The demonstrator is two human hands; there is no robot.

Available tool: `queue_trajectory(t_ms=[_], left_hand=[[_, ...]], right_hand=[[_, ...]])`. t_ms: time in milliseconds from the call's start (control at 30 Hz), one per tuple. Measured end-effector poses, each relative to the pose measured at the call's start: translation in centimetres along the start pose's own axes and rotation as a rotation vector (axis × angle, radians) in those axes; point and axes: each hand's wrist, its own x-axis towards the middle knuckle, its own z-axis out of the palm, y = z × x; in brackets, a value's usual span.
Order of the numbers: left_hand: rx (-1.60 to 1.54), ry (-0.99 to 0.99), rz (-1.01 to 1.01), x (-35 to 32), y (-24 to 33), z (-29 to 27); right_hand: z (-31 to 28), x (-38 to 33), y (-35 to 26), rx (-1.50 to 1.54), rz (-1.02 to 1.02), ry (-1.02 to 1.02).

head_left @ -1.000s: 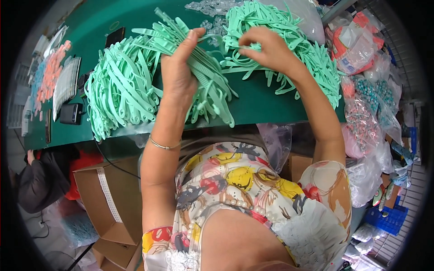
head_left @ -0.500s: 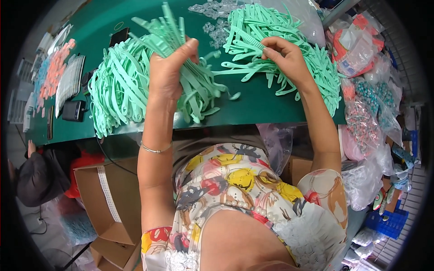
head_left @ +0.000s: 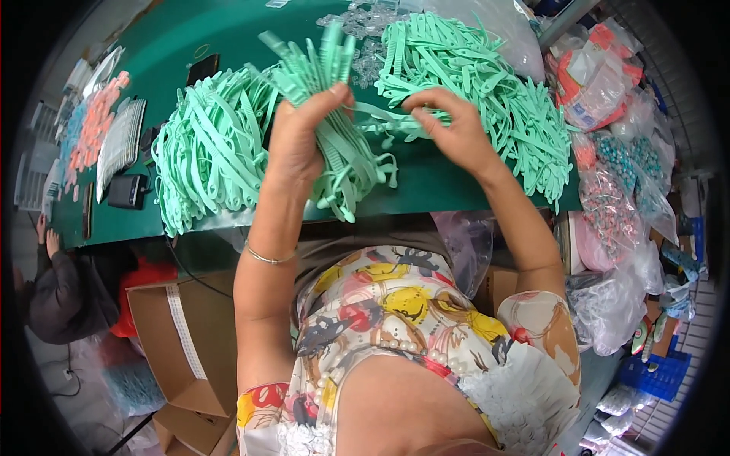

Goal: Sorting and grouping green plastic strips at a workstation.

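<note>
My left hand point(head_left: 303, 137) is wrapped round a thick bundle of mint-green straps point(head_left: 346, 156), flexible-looking, with ridged ends fanning out above the fist and looped ends hanging below. Just right of it, my right hand point(head_left: 456, 135) pinches a pale green strap point(head_left: 391, 121) between thumb and fingers. That strap stretches toward the bundle; whether more than one is pinched I cannot tell. A large heap of the same straps point(head_left: 479, 83) spreads behind and right of my right hand. Another thick pile of straps point(head_left: 213, 152) lies left of my left wrist, more neatly aligned.
Clear plastic pieces point(head_left: 369, 23) lie at the back of the green table point(head_left: 426, 178). Coral pieces point(head_left: 95, 121), a dark phone-like object point(head_left: 203, 68) and a black box point(head_left: 127, 191) are on the left. Filled bags point(head_left: 608, 205) crowd the right; a cardboard box point(head_left: 179, 342) stands below. Another person's hands point(head_left: 49, 235) show far left.
My right hand has moved left from the loose heap toward the bundle, bringing a strap along. My left hand with the bundle has shifted slightly right and down.
</note>
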Motion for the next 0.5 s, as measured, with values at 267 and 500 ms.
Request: queue_trajectory(t_ms=[267,500], left_hand=[[0.085,-0.065,0.07,0.1,0.5,-0.5],[0.067,-0.067,0.089,0.3,0.9,-1.3]], right_hand=[[0.7,8.8,9.0,-0.928,-0.279,-0.156],[0.3,14.2,7.3,-1.262,-0.146,-0.774]])
